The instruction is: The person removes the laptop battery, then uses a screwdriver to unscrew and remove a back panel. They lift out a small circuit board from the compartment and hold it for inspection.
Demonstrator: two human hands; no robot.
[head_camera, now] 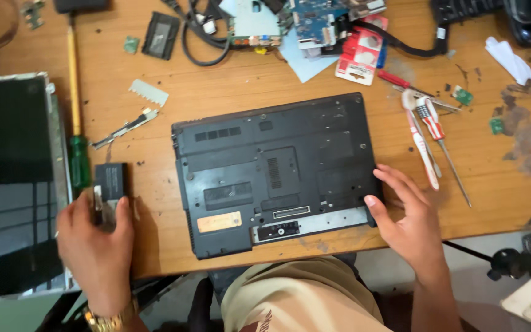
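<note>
Centrally, near the table's (228, 92) front edge, an upturned black laptop (271, 172) is steadied by the right hand (404, 215), fingers spread against its right corner. Screwdrivers (428, 132) are scattered beside it. A small black part (110, 181), partly hidden, is clasped by the left hand (96, 243).

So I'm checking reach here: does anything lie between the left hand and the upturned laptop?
Nothing visible does. The left hand rests on a small black part, and only bare wooden table lies between it and the laptop.
</note>
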